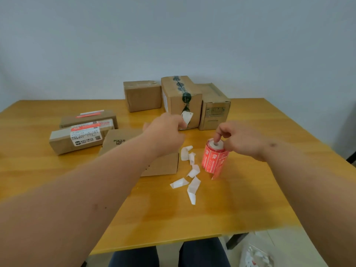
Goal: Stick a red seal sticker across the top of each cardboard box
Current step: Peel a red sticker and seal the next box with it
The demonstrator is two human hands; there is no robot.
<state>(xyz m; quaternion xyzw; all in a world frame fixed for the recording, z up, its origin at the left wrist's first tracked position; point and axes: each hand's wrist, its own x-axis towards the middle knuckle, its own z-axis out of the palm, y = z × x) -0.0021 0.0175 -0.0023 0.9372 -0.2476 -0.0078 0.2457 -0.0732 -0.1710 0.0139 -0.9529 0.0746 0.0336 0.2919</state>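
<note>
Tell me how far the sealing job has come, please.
Done: two flat boxes at the left carry red stickers. In hand: left hand pinches a white strip; right hand holds the sticker roll. Left: three back boxes show no red.

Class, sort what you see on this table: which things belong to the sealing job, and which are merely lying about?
Belong to the job:
sticker roll, under the right hand
cardboard boxes
white strip pinched by the left hand

Lying about:
curled white paper scraps
crumpled litter on the floor
</note>
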